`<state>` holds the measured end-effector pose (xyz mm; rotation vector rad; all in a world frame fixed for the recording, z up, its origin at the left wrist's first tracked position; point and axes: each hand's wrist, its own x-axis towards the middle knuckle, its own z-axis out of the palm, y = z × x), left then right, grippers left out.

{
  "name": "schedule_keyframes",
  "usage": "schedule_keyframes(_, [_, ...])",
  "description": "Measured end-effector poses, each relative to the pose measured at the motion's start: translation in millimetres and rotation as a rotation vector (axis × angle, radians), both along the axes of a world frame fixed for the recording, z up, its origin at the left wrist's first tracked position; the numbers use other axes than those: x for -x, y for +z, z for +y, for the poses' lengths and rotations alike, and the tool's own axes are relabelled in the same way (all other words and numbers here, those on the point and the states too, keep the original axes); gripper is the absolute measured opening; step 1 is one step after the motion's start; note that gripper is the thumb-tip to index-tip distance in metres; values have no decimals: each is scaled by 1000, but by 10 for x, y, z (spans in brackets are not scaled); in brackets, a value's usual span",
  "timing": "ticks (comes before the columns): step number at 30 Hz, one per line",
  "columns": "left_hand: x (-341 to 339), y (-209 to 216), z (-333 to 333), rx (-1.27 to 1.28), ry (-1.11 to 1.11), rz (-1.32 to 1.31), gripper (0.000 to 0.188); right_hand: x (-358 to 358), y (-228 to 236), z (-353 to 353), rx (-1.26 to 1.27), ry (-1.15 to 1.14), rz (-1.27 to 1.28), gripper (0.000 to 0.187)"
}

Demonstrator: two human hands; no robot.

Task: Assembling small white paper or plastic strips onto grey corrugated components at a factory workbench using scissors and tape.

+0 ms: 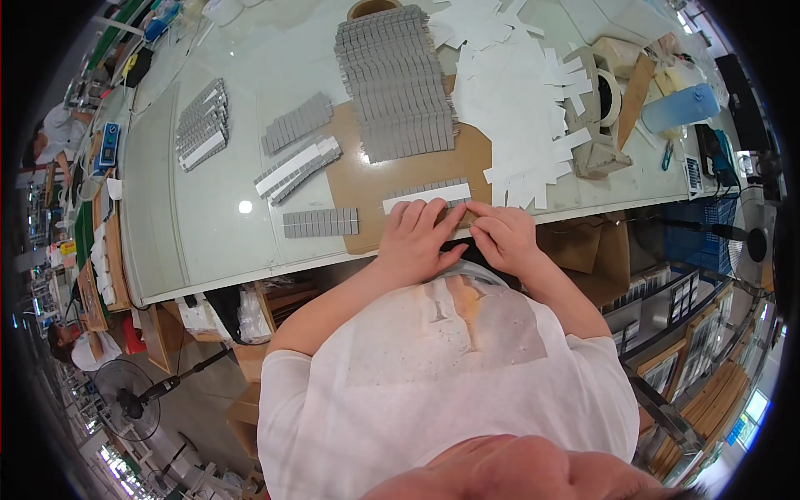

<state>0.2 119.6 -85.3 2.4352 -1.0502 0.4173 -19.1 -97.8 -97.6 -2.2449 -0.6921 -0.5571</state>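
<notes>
At the table's near edge, a strip of grey segments [454, 182] with a white strip [427, 197] along it lies on a brown board [354, 243]. My left hand [417, 242] rests its fingertips on the near side of these strips, its thumb held apart. Close by, my right hand [507, 237] is pinched together at the strips' right end; whatever sits between its fingertips is too small to make out. A bare grey segmented strip [321, 222] lies to the left. Beyond it are a stack with white strips on top [298, 169] and a grey piece [297, 123].
A long sheet of grey segments [396, 87] spreads behind my hands. White paper pieces [512, 108] lie in a heap to its right. Further right stand a tape dispenser [596, 117] and a blue bottle [682, 108]. Another stack [202, 125] lies far left.
</notes>
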Motion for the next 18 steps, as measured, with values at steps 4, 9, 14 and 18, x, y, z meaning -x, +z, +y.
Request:
schedule_keyframes(4, [1,2,-1,-4,3,-7,61,-8,1,3,-10,-1,2,10])
schedule_keyframes(9, [12,29,24,31,-13,9,61,37,23,40,-50,-33,-10,12])
schedule_keyframes(14, [48,28,183,246,-92,142,49,112,117,185,32,45,16,14])
schedule_keyframes(18, [59,67,388,117,-209,243,22,124,151,256,147,135,105,13])
